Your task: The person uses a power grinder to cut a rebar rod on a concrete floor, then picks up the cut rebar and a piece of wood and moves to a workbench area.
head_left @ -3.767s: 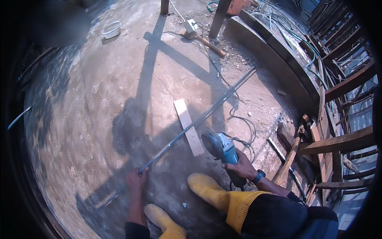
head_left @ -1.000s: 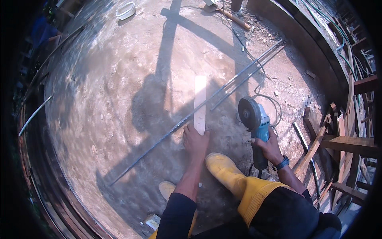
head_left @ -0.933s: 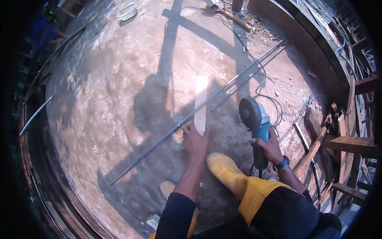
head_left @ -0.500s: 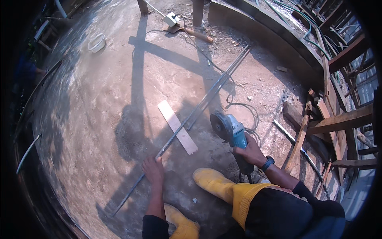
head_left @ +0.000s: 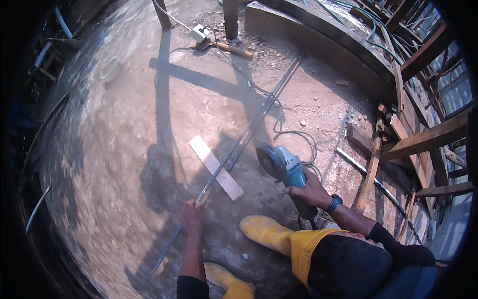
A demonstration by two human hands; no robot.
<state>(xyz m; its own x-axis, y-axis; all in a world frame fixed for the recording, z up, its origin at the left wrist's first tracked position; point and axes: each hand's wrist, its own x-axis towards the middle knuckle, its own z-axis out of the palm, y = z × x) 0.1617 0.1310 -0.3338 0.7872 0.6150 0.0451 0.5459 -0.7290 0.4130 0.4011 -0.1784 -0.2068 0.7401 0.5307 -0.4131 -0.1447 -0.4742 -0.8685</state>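
My left hand (head_left: 190, 218) is closed round a long ribbed steel bar (head_left: 211, 180) that slants from the lower left to the far right. Under the bar lies a short, pale wooden board (head_left: 230, 187). A second bar (head_left: 242, 150) runs close beside the first and ends near the board. My right hand (head_left: 309, 189) grips a teal and black angle grinder (head_left: 295, 175) by its body. The grinder's dark disc (head_left: 270, 162) stands to the right of the bars and apart from them.
A grey cord (head_left: 314, 149) loops on the ground behind the grinder. At the back sits a white socket box (head_left: 199, 33) by wooden posts. Timber pieces (head_left: 369, 172) and a low wall (head_left: 318, 46) line the right. Yellow boots (head_left: 264, 233) are on my feet.
The whole view has shifted a little, so the scene sits slightly lower and farther left. Both hands keep their holds; the grinder stays beside the bars.
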